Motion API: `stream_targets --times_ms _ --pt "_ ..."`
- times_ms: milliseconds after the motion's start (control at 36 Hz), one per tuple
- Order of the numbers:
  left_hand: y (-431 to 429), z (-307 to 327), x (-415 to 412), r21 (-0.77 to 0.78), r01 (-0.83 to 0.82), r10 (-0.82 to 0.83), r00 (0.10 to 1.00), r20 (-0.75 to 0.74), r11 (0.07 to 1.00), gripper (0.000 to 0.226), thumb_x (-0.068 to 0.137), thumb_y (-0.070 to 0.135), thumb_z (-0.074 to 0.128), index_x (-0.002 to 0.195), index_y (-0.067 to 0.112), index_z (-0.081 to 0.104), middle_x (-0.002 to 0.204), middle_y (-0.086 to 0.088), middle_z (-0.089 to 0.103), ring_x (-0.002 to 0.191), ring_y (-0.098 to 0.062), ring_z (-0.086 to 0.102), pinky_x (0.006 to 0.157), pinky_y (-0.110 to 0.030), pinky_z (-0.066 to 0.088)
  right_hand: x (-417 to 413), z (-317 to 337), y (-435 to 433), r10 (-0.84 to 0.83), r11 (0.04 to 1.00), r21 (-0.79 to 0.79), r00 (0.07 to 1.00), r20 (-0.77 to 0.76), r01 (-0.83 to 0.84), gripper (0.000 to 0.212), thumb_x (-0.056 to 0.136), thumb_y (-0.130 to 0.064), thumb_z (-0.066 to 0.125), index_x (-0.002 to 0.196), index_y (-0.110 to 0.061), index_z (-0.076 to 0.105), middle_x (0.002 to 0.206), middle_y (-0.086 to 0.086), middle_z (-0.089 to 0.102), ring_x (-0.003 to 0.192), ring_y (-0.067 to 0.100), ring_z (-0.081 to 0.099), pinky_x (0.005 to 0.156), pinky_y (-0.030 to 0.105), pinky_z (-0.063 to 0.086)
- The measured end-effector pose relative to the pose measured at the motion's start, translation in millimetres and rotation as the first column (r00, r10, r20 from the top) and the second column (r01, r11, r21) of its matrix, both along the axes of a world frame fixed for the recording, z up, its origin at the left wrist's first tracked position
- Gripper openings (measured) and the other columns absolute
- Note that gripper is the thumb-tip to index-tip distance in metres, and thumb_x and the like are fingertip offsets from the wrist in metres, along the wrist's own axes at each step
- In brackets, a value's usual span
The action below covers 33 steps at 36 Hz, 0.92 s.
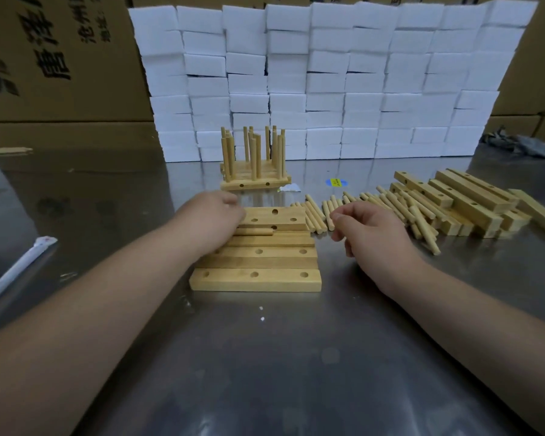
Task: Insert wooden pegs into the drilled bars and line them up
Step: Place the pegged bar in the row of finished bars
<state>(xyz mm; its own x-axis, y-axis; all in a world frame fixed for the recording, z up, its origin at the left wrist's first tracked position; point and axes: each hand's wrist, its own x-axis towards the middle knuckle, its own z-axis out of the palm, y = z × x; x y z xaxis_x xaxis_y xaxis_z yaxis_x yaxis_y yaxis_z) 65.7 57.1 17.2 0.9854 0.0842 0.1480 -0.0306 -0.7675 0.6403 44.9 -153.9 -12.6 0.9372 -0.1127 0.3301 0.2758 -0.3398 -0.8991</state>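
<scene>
At the far left a white tube (19, 269) lies slantwise near the table (107, 215) edge, and open steel runs between it and the left forearm. The left hand (214, 221) lies palm down over the left ends of the bars (277, 262), which sit side by side in a flat row, holes up, mid-table. A peg (255, 231) lies flat on that row with one end under this hand's fingers. They are blurred and bent down, so I cannot tell whether they grip it. Behind, a rack (254, 176) of upright pegs stands just before the foam wall (328, 73). The right hand (372, 228) hovers just right of the row, fingers loosely curled with nothing seen in them, fingertips near the loose pegs (315, 215). Spare bars (466, 199) are heaped beyond, reaching toward the right frame edge.
</scene>
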Motion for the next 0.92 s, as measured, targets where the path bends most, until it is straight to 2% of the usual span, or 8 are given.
stream_targets --times_ms 83,167,278,417,528,667,833,917 --pt "1.6 -4.4 -5.3 0.055 -0.030 0.030 0.999 0.014 0.998 0.049 0.093 0.034 0.047 0.140 0.029 0.039 0.147 -0.003 0.037 0.126 -0.026 0.042 0.101 -0.039 0.038 2.2 0.6 -2.7 -0.050 0.997 -0.061 0.999 0.019 0.051 0.018 0.086 -0.019 0.053 0.070 -0.025 0.061 0.060 -0.009 0.060 0.044 -0.002 0.045 0.057 0.025 0.040" --pt "6.1 -7.0 -4.8 -0.008 -0.026 0.027 0.998 0.061 1.000 0.048 0.094 0.033 0.045 0.141 0.031 0.037 0.149 0.001 0.032 0.120 -0.028 0.047 0.095 -0.040 0.043 5.3 2.8 -8.6 -0.132 0.979 -0.146 0.989 0.065 0.140 0.019 0.086 -0.022 0.052 0.069 -0.027 0.059 0.061 -0.010 0.057 0.049 0.003 0.046 0.054 0.025 0.037" --pt "17.3 -17.0 -2.7 0.062 0.000 -0.001 1.000 0.013 0.998 0.052 0.093 0.035 0.047 0.143 0.031 0.033 0.151 0.001 0.028 0.133 -0.024 0.034 0.104 -0.040 0.031 8.3 4.5 -16.7 -0.185 0.948 -0.253 0.981 0.059 0.194 0.018 0.086 -0.024 0.049 0.074 -0.031 0.060 0.064 -0.012 0.057 0.053 0.007 0.050 0.052 0.024 0.039" --pt "29.7 -20.6 -3.3 0.076 0.026 -0.028 0.999 0.025 0.997 0.057 0.089 0.039 0.055 0.141 0.034 0.034 0.146 0.002 0.032 0.115 -0.023 0.050 0.094 -0.035 0.040 12.6 8.2 -22.5 -0.252 0.894 -0.380 0.968 0.008 0.236 0.031 0.087 -0.026 0.048 0.115 -0.027 0.061 0.105 -0.004 0.058 0.089 0.019 0.057 0.077 0.033 0.045" --pt "31.4 -22.4 -3.6 0.168 0.035 -0.049 0.995 0.081 0.985 0.055 0.084 0.043 0.060 0.135 0.036 0.042 0.141 0.005 0.035 0.119 -0.017 0.044 0.087 -0.029 0.035 12.1 7.9 -24.0 -0.237 0.877 -0.433 0.972 -0.011 0.209 0.037 0.087 -0.028 0.049 0.124 -0.026 0.057 0.125 0.002 0.053 0.101 0.020 0.054 0.085 0.034 0.044" --pt "31.3 -22.5 -2.8 0.257 0.045 -0.090 0.982 0.164 0.965 0.025 0.082 0.043 0.063 0.107 0.037 0.062 0.130 0.011 0.046 0.101 -0.005 0.040 0.084 -0.026 0.033 8.9 5.5 -16.9 -0.155 0.874 -0.464 0.988 0.021 0.147 0.038 0.086 -0.027 0.050 0.123 -0.025 0.057 0.124 0.000 0.052 0.114 0.017 0.048 0.086 0.028 0.035" --pt "27.3 -20.5 -2.8 0.355 0.017 -0.107 0.966 0.237 0.935 0.018 0.085 0.038 0.061 0.101 0.032 0.068 0.122 0.011 0.056 0.100 -0.009 0.049 0.077 -0.026 0.036 5.6 4.5 -9.7 -0.082 0.868 -0.489 0.996 0.031 0.086 0.035 0.087 -0.028 0.052 0.122 -0.027 0.057 0.124 -0.003 0.049 0.115 0.015 0.046 0.094 0.031 0.034" --pt "24.0 -19.5 -4.3 0.385 0.029 -0.135 0.958 0.252 0.923 0.013 0.086 0.038 0.059 0.094 0.032 0.068 0.117 0.012 0.057 0.097 -0.009 0.050 0.076 -0.027 0.037 4.4 4.2 -8.1 -0.015 0.851 -0.524 0.999 0.049 0.038 0.037 0.088 -0.028 0.054 0.126 -0.027 0.054 0.119 -0.005 0.048 0.115 0.013 0.044 0.089 0.025 0.030"
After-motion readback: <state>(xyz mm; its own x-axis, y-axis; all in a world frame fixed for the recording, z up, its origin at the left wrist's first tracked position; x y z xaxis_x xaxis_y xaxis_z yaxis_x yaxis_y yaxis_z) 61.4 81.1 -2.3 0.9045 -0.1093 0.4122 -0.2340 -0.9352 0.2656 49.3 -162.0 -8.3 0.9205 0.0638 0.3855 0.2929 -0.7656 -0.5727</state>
